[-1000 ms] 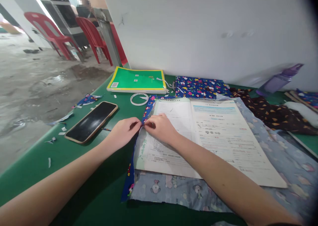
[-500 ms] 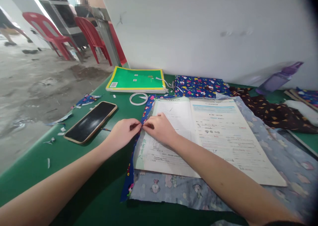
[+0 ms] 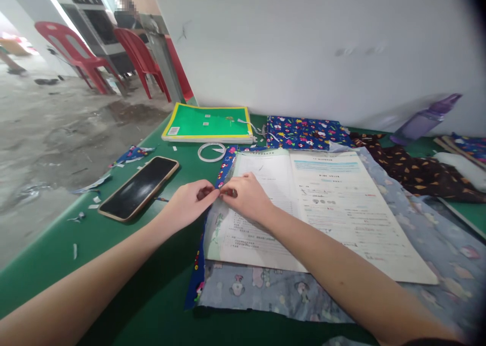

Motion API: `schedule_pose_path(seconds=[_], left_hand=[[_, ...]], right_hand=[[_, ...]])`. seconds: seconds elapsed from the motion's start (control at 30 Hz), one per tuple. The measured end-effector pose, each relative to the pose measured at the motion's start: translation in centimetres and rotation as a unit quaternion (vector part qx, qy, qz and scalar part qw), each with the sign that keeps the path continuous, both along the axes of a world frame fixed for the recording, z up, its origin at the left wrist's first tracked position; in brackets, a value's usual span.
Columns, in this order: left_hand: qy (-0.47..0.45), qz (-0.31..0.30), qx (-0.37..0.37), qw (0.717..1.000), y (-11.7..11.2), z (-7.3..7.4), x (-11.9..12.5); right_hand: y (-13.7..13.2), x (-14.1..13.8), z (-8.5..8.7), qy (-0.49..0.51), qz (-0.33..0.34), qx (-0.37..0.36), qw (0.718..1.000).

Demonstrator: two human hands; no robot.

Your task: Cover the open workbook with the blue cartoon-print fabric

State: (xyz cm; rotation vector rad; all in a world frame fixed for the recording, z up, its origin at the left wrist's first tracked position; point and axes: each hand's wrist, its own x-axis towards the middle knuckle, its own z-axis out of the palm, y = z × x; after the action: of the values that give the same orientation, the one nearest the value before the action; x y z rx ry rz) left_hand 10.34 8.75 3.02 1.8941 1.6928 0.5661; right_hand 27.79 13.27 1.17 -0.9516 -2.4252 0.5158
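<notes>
An open book (image 3: pixel 330 219) lies on a sheet of patterned fabric (image 3: pixel 273 295) whose pale underside faces up. Along the book's left side the fabric's blue printed edge (image 3: pixel 197 270) is folded over. My left hand (image 3: pixel 193 196) pinches this folded edge near its middle, thumb and forefinger together. Right beside it, fingertips almost touching, my right hand (image 3: pixel 243 194) pinches the same edge and rests over the left page. A roll of clear tape (image 3: pixel 211 152) lies just beyond both hands. To the left is a phone (image 3: pixel 138 189) in a tan case.
A green workbook (image 3: pixel 208 122) and folded blue printed fabric (image 3: pixel 304 132) lie along the wall. Brown fabric (image 3: pixel 410 168) and a purple bottle (image 3: pixel 425 118) are at right. Scraps (image 3: pixel 78 217) litter the table's left edge. Beyond are red chairs (image 3: pixel 140 57) and a seated person (image 3: pixel 127 11).
Both hands have shifted very slightly along the folded edge, still pinching it. In the far left background, a person's legs have moved mostly out of view. The book and fabric stay put.
</notes>
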Motion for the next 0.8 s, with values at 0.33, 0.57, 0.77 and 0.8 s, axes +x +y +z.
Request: schedule_pose_path(seconds=[0.33,0.57,0.77,0.8], left_hand=[[0.064,-0.024,0.028,0.997,-0.23,-0.41,-0.06],[0.054,-0.023,0.018,0.998,-0.14,-0.42,-0.08],[0.051,-0.019,0.026,0.998,-0.12,-0.5,-0.05],[0.051,-0.019,0.027,0.998,-0.11,-0.51,-0.04]], right_hand=[[-0.11,0.03,-0.02,0.003,-0.004,-0.002,1.0],[-0.06,-0.12,-0.15,0.007,0.012,-0.007,1.0],[-0.12,-0.39,-0.11,-0.008,0.01,-0.011,1.0],[-0.13,-0.42,-0.15,-0.008,0.009,-0.009,1.0]])
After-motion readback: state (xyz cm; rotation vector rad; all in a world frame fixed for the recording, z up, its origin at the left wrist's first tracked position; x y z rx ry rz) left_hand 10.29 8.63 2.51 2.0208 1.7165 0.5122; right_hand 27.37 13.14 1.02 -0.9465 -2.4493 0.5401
